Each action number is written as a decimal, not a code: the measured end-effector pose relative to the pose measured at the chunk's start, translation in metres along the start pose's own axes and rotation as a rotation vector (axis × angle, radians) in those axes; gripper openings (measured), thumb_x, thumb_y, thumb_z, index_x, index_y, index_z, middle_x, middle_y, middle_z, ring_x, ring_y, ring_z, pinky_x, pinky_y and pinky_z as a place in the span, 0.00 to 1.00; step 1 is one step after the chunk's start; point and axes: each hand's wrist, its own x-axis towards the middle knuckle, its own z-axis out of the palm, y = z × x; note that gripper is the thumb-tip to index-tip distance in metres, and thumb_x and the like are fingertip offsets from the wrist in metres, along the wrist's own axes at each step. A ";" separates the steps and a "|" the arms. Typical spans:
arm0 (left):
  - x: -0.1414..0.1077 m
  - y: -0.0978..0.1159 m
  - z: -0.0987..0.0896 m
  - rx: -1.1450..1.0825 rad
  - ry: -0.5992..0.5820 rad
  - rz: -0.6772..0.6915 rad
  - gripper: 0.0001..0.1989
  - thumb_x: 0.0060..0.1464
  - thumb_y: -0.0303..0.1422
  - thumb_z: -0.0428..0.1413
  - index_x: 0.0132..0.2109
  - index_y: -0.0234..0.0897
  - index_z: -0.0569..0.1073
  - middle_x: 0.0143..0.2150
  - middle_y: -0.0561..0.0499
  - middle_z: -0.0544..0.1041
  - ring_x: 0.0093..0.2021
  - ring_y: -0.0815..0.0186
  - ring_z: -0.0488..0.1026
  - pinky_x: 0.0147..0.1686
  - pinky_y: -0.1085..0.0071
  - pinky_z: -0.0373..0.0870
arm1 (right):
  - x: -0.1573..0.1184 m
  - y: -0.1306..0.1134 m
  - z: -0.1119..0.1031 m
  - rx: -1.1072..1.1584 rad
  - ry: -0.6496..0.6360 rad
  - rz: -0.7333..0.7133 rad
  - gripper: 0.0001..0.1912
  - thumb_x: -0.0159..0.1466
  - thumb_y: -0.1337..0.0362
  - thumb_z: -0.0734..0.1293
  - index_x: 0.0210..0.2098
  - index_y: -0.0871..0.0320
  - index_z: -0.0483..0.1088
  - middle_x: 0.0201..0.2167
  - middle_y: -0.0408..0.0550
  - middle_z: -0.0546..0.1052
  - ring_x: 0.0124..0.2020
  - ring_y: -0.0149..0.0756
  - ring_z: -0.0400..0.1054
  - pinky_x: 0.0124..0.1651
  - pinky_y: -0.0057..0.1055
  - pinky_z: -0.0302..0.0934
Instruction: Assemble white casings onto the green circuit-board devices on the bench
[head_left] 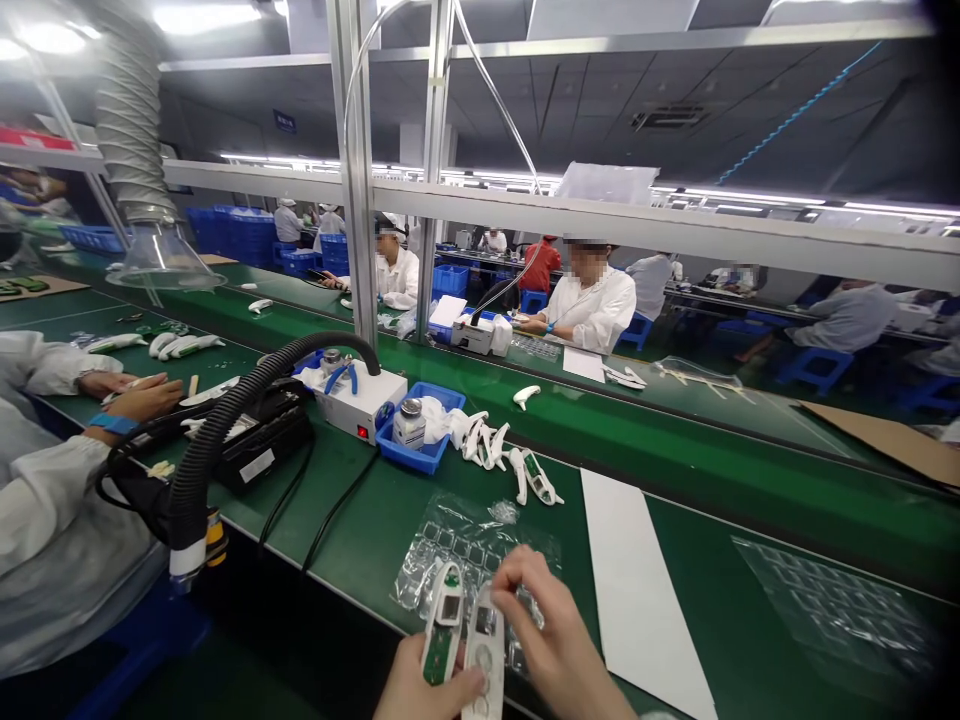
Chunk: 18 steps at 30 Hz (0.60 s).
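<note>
My left hand (420, 690) holds two halves of a white handheld device's casing side by side. One casing half (441, 625) has a green circuit board and a small dark screen in it. The other, a white cover (484, 665) with a window and round button shapes, lies under my left thumb. At the cover's upper end, the thumb and forefinger of my right hand (544, 620) are pinched together; what sits between them is too small to make out. Beneath both hands lies a clear plastic sheet (427, 545) with rows of small square pieces.
Several white casings (484, 440) lie near a blue tray (416, 455) holding a bottle. A white box (360, 400) with a black hose (247, 385) stands left of it. White paper (637, 580) lies right. A co-worker's hands (142, 400) work at far left.
</note>
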 end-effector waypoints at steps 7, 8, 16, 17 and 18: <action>0.001 0.009 0.008 -0.035 0.018 0.038 0.19 0.32 0.41 0.68 0.25 0.33 0.70 0.20 0.56 0.65 0.24 0.69 0.60 0.27 0.71 0.58 | 0.011 -0.008 0.009 -0.109 -0.145 -0.110 0.05 0.64 0.71 0.60 0.35 0.54 0.62 0.34 0.46 0.70 0.34 0.38 0.63 0.39 0.36 0.57; 0.003 0.009 0.008 -0.041 0.020 0.046 0.19 0.33 0.41 0.68 0.26 0.32 0.71 0.21 0.55 0.66 0.25 0.68 0.61 0.27 0.71 0.59 | 0.009 -0.007 0.016 -0.163 -0.103 -0.155 0.05 0.64 0.72 0.59 0.35 0.55 0.62 0.33 0.46 0.69 0.33 0.38 0.62 0.36 0.35 0.55; 0.012 -0.006 0.010 -0.009 0.109 0.176 0.17 0.36 0.41 0.67 0.28 0.33 0.73 0.23 0.50 0.73 0.28 0.62 0.69 0.29 0.70 0.66 | 0.006 0.001 0.045 -0.374 0.122 -0.326 0.09 0.65 0.73 0.55 0.32 0.58 0.63 0.27 0.46 0.68 0.28 0.36 0.57 0.33 0.36 0.48; 0.012 -0.007 0.011 -0.005 0.106 0.181 0.17 0.37 0.41 0.67 0.29 0.32 0.74 0.24 0.49 0.74 0.29 0.61 0.69 0.30 0.70 0.66 | 0.006 0.002 0.045 -0.374 0.126 -0.330 0.09 0.65 0.73 0.55 0.32 0.58 0.64 0.27 0.46 0.68 0.28 0.36 0.57 0.33 0.36 0.48; 0.012 -0.007 0.012 -0.003 0.103 0.185 0.17 0.37 0.42 0.66 0.29 0.32 0.74 0.25 0.48 0.75 0.29 0.61 0.70 0.30 0.70 0.66 | 0.005 0.002 0.045 -0.371 0.130 -0.331 0.09 0.65 0.73 0.56 0.32 0.58 0.64 0.27 0.47 0.68 0.28 0.37 0.57 0.33 0.37 0.48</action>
